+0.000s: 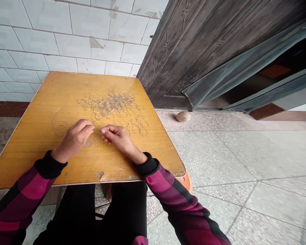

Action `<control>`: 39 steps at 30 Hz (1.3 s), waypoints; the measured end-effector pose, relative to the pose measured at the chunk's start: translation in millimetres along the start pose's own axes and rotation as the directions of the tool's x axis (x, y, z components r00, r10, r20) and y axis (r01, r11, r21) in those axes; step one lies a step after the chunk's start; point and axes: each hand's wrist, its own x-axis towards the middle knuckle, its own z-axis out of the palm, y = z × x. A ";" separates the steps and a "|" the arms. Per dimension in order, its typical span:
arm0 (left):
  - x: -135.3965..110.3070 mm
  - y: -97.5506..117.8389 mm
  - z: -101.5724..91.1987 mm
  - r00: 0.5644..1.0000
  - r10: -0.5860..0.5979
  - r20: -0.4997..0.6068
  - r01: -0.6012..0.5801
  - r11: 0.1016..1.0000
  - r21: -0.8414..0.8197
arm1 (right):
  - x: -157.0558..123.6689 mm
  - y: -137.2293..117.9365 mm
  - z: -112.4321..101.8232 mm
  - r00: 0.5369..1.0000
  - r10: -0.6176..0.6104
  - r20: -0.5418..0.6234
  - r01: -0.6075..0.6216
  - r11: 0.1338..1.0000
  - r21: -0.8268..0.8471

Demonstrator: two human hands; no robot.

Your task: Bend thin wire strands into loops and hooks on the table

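Over the near middle of the wooden table [132,160], my left hand [78,136] and my right hand [118,137] are close together. A thin wire [97,132] stretches across the short gap between them, its ends pinched in the fingertips of both hands. Just beyond the hands lies a tangled pile of thin wire rings [114,102]. Several looser rings [140,126] rest to the right of the pile. A larger wire loop [59,126] lies left of my left hand, partly hidden by it.
A white tiled wall [76,44] stands behind the table. To the right are a dark carved door [173,58] and a hanging translucent curtain [219,78]. A round stone [183,116] sits by the doorway. Something orange [186,182] shows under the table's right corner.
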 end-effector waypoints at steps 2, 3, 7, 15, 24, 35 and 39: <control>-0.3 -0.5 0.1 1.000 -0.006 0.012 0.006 1.000 0.003 | -0.1 -2.1 0.2 1.000 -0.011 -0.024 0.011 1.000 -0.001; -0.4 -0.6 -0.1 1.000 -0.008 0.017 0.008 1.000 0.010 | -0.4 -3.2 0.2 0.999 -0.020 -0.031 0.020 1.000 0.002; 0.3 0.4 -1.5 1.000 -0.020 0.016 0.020 1.000 0.014 | -1.2 -6.7 -0.2 1.000 0.019 0.003 -0.020 0.998 0.068; 2.7 8.4 -0.7 0.913 -0.397 -0.095 0.335 0.861 -0.382 | 3.2 -4.2 -0.2 0.984 0.167 -0.054 -0.133 0.911 0.390; 13.3 12.1 -0.2 0.659 -0.672 0.338 0.616 0.223 -0.756 | 1.7 -0.7 1.9 0.984 0.172 0.042 -0.174 0.905 0.387; 14.6 12.7 -6.6 0.646 -0.652 0.397 0.637 0.174 -0.751 | 0.6 -3.0 -15.6 0.985 -0.129 0.111 0.121 0.990 0.076; 13.5 13.2 -4.3 0.638 -0.645 0.421 0.643 0.145 -0.752 | 0.0 -0.3 -17.8 0.975 -0.191 0.112 0.198 0.978 -0.061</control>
